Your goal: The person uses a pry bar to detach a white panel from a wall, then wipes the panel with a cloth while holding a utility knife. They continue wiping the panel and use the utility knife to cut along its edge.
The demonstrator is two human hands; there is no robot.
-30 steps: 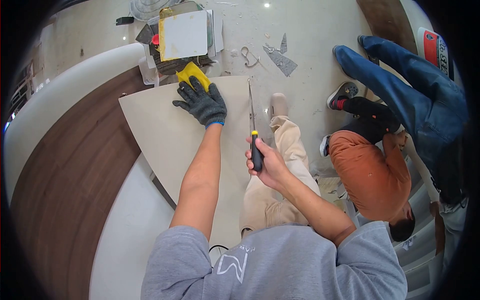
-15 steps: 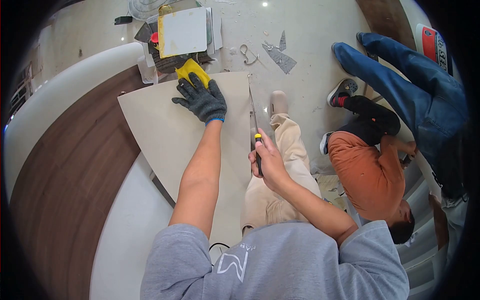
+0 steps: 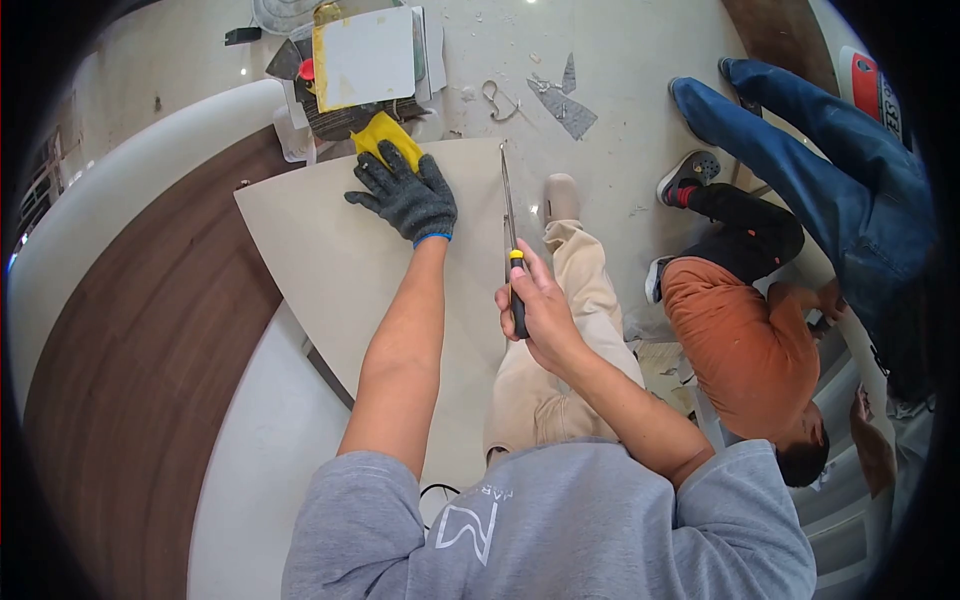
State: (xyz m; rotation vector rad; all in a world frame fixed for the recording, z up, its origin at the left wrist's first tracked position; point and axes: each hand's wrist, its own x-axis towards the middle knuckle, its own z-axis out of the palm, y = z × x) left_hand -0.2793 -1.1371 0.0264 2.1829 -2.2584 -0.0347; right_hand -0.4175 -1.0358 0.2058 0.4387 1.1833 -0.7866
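A dark grey glove with a blue cuff covers my left hand, which lies flat with fingers spread on a large beige panel. Its fingertips overlap a folded yellow cloth or sheet at the panel's far edge. My bare right hand is wrapped around the black-and-yellow handle of a file. The long, thin metal blade points away from me along the panel's right edge, its tip near the far right corner.
A white board tops a pile beyond the panel. Grey scraps and a ring-shaped metal piece lie on the floor. To the right, a person in an orange shirt crouches beside another in jeans. Curved brown-and-white furniture stands left.
My right hand and the file have slid slightly forward along the panel's edge. My left hand stays spread in nearly the same place.
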